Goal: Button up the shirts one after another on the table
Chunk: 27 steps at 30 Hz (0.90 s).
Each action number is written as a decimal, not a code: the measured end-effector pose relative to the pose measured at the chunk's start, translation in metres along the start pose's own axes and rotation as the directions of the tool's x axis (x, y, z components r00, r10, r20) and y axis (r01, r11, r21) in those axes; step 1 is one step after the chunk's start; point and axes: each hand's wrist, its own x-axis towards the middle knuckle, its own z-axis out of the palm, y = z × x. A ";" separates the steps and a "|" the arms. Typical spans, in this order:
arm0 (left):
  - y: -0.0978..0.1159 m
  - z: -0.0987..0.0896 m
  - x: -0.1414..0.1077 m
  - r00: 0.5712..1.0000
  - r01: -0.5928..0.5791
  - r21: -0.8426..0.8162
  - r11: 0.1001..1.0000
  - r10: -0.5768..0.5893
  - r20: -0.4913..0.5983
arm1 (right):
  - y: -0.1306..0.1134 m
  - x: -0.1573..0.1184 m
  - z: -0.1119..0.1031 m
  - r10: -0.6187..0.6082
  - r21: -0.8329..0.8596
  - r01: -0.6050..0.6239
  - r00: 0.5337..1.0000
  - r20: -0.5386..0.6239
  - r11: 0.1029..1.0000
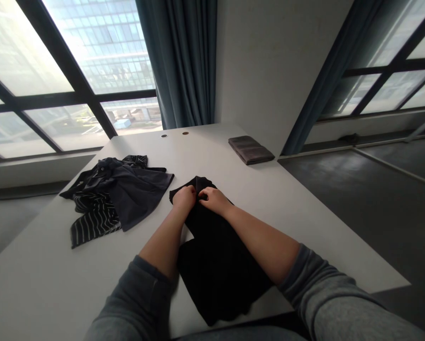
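Observation:
A black cloth garment point(216, 270) lies flat on the white table point(187, 149) right in front of me, its upper end bunched. My left hand point(184, 198) and my right hand point(215, 200) meet on that bunched end, fingers gathered on the fabric. Both forearms are bare, with grey sleeves pushed up to the elbows. To the left of my hands sits a loose heap of dark clothing with a black-and-white striped piece point(95, 225). A folded grey-brown cloth point(251, 149) rests towards the far edge.
The table's far edge has two small round holes point(175, 133). Its right edge drops to a dark floor point(358, 199). Large windows point(70, 61) and teal curtains point(179, 57) stand behind the table, beside a white wall point(269, 61).

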 end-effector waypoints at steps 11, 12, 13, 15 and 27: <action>0.005 0.004 -0.013 0.967 -0.199 -0.223 0.954 0.155 -0.201 | -0.003 -0.003 -0.011 0.151 0.310 -0.089 0.971 -0.183 0.947; 0.005 0.005 -0.013 0.964 -0.208 -0.223 0.952 0.161 -0.212 | -0.003 -0.002 -0.011 0.155 0.335 -0.088 0.972 -0.178 0.938; 0.006 0.005 -0.014 0.961 -0.213 -0.216 0.953 0.164 -0.223 | -0.003 -0.002 -0.011 0.156 0.353 -0.088 0.973 -0.171 0.931; 0.008 0.006 -0.015 0.957 -0.214 -0.193 0.958 0.166 -0.238 | -0.003 -0.002 -0.012 0.161 0.377 -0.088 0.973 -0.167 0.922; -0.011 -0.018 -0.017 0.938 -0.346 -0.240 0.907 0.324 -0.127 | -0.006 -0.001 -0.011 0.207 0.624 -0.133 0.977 -0.047 0.770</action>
